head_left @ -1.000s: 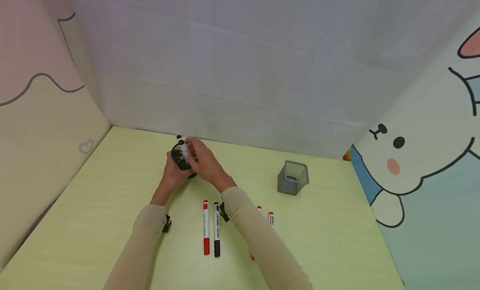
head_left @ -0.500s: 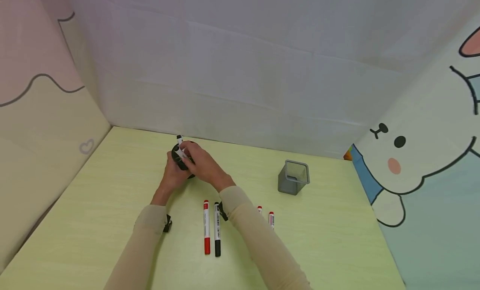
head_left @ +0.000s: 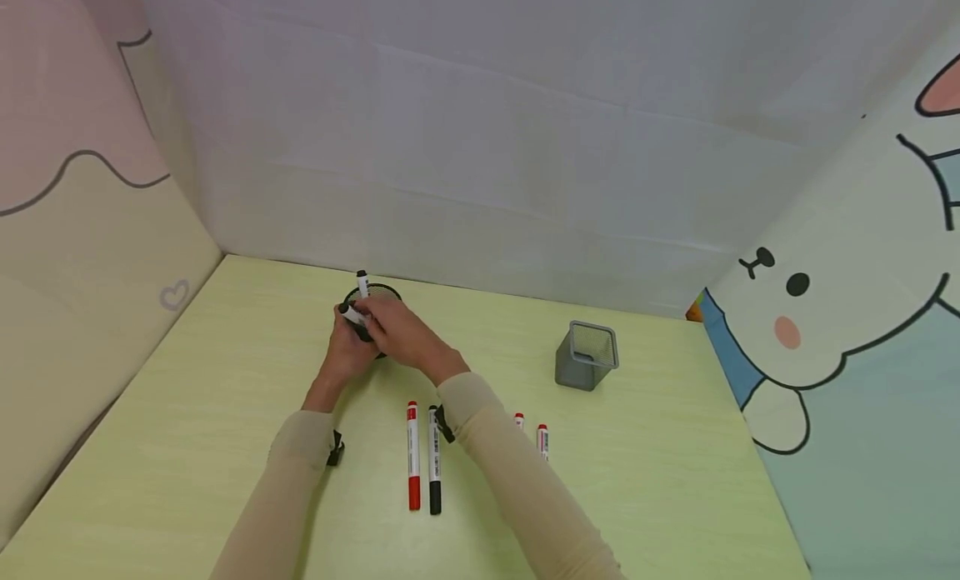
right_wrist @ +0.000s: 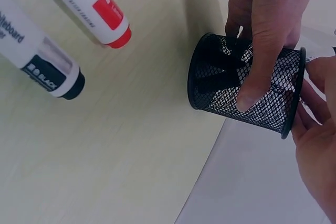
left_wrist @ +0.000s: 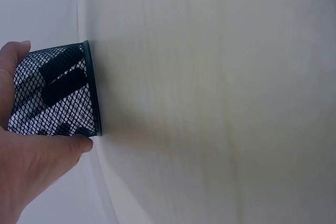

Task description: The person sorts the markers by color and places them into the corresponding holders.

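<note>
My left hand (head_left: pixel 348 351) grips a round black mesh pen cup (left_wrist: pixel 58 90) from the side, its thumb lying across the mesh in the right wrist view. At the cup's rim, my right hand (head_left: pixel 405 332) pinches a black-ended whiteboard marker (head_left: pixel 352 314), which leans left over the rim. Another black-ended marker (head_left: pixel 363 285) pokes up from the cup behind those fingers. Through the mesh, two dark marker ends (right_wrist: pixel 218 82) show near the cup's bottom. The right fingertips are partly hidden behind the rim in the right wrist view.
A red marker (head_left: pixel 413 455) and a black marker (head_left: pixel 434 461) lie side by side nearer the person. Two red-tipped markers (head_left: pixel 542 440) are partly covered by the right sleeve. A square grey mesh holder (head_left: pixel 585 363) stands farther right. A white wall backs the table.
The marker in my right hand has tipped from nearly upright to leaning left, its black end lower. My right hand has shifted slightly down at the rim. The left hand and cup stay put.
</note>
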Tool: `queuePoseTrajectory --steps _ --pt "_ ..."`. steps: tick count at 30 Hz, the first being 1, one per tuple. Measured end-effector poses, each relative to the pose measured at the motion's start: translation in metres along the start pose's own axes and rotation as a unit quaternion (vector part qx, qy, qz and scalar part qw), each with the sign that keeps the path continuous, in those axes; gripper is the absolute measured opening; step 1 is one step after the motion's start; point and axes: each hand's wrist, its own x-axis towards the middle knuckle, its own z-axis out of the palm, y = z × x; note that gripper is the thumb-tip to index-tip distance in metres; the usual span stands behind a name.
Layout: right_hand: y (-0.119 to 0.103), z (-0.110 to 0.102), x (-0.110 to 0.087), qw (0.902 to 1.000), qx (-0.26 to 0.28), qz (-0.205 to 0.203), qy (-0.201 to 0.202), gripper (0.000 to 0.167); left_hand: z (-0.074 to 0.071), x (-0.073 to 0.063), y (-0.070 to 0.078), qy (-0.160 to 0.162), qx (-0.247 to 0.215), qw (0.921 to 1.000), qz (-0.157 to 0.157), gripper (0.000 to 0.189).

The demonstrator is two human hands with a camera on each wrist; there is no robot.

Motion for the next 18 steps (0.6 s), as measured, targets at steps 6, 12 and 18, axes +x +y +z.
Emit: queuePoseTrajectory --steps 6,12,18 --pt "0.001 -0.008 -0.012 0.9987 0.041 0.013 0.028 0.035 0.001 0.000 -0.001 0.001 -0.018 0.9998 0.000 0.078" --pt "0.005 -0.016 -0.028 0.9962 0.064 0.003 0.059 0.035 0.002 -0.003 0.002 0.000 -0.018 0.9998 -0.011 0.082" --pt "0.008 -0.018 -0.044 0.9933 0.076 -0.006 0.086 0.036 0.002 -0.005 0.004 0.002 -0.012 0.9999 -0.010 0.090"
